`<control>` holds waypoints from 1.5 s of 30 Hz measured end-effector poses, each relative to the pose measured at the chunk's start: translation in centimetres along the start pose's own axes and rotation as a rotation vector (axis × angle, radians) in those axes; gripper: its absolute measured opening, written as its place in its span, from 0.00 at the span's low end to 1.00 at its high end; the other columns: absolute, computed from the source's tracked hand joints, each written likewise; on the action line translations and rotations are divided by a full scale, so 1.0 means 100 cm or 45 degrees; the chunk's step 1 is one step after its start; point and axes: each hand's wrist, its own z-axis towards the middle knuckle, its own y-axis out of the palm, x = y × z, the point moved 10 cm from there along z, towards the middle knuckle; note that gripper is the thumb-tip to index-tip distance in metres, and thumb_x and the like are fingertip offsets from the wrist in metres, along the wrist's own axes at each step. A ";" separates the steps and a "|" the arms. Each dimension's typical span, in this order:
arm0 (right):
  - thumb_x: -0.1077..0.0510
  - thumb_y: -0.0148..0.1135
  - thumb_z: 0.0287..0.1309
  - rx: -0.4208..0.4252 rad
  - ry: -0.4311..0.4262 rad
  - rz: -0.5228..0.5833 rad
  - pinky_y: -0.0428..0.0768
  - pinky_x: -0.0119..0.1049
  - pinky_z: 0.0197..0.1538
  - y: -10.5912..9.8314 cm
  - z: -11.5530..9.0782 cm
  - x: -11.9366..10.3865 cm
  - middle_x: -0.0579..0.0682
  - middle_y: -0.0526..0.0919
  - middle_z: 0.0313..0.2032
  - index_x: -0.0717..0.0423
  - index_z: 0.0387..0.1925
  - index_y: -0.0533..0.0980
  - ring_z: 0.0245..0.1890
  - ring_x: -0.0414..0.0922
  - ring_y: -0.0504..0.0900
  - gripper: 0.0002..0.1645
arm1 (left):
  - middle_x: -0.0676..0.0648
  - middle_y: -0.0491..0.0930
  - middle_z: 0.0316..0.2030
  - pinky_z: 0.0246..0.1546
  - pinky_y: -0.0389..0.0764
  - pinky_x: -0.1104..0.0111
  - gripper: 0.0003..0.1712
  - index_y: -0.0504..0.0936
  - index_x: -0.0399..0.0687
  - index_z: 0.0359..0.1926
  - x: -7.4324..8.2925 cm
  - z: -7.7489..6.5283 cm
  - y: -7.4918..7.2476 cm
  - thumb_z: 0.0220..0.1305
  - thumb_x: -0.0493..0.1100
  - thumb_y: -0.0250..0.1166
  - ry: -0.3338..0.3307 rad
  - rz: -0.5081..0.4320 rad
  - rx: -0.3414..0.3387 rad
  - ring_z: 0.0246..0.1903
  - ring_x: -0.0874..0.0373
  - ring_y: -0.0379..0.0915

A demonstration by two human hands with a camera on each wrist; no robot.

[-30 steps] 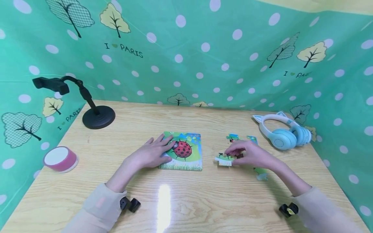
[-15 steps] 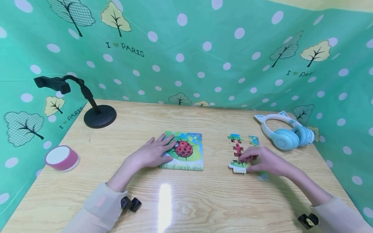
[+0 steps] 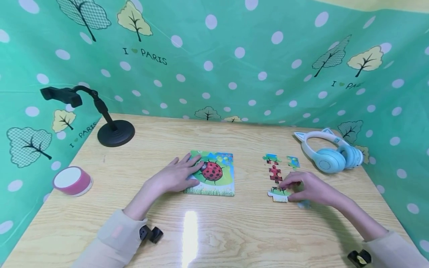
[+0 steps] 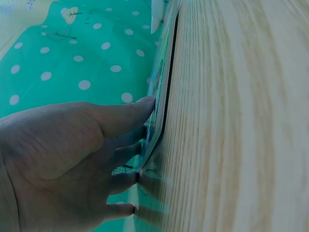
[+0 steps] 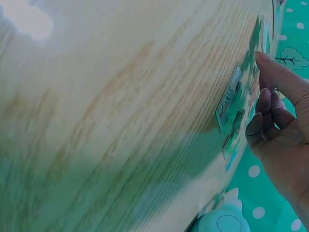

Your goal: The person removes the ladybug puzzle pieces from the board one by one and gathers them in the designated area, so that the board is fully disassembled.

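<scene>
My left hand (image 3: 174, 176) rests spread over the left side of a square ladybug puzzle board (image 3: 218, 190). In the left wrist view its thumb and fingertips (image 4: 147, 104) touch the board's edge. My right hand (image 3: 310, 189) pinches a green-and-white puzzle piece (image 3: 279, 198) with a grassy lower edge, low over the table. Just beyond it lies a red spotted puzzle piece (image 3: 275, 173). Farther back are a blue-and-green piece (image 3: 270, 158) and a blue corner piece (image 3: 293, 161). Another piece (image 3: 304, 204) is partly hidden beneath the right hand.
Light blue cat-ear headphones (image 3: 330, 158) lie at the right back of the wooden table (image 3: 234, 234). On the left stand a black phone stand (image 3: 115, 133) and a roll of pink tape (image 3: 72, 181). A green printed cloth (image 3: 187, 48) hangs behind.
My right hand has moved right and nearer to me with the pinched piece, bringing it beside the loose pieces and uncovering the red one. The left hand stays on the board.
</scene>
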 end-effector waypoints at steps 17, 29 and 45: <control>0.53 0.80 0.51 0.033 -0.028 -0.053 0.83 0.33 0.50 -0.002 0.000 -0.002 0.38 0.87 0.47 0.41 0.52 0.86 0.49 0.37 0.82 0.24 | 0.44 0.46 0.83 0.79 0.45 0.34 0.39 0.59 0.48 0.80 0.000 0.000 -0.001 0.76 0.56 0.58 0.004 -0.006 0.019 0.82 0.36 0.38; 0.57 0.77 0.57 0.196 -0.030 0.070 0.80 0.33 0.36 -0.018 0.015 -0.010 0.45 0.88 0.43 0.46 0.52 0.86 0.35 0.41 0.78 0.20 | 0.44 0.46 0.83 0.79 0.45 0.35 0.39 0.59 0.49 0.80 0.000 0.000 -0.001 0.76 0.56 0.59 -0.003 -0.006 0.019 0.82 0.36 0.38; 0.53 0.67 0.68 0.356 -0.021 0.267 0.80 0.32 0.49 -0.042 0.068 -0.052 0.52 0.87 0.47 0.47 0.58 0.83 0.43 0.39 0.80 0.18 | 0.37 0.37 0.83 0.80 0.44 0.38 0.40 0.59 0.50 0.80 -0.003 -0.002 -0.001 0.74 0.57 0.60 -0.031 -0.043 0.034 0.83 0.40 0.36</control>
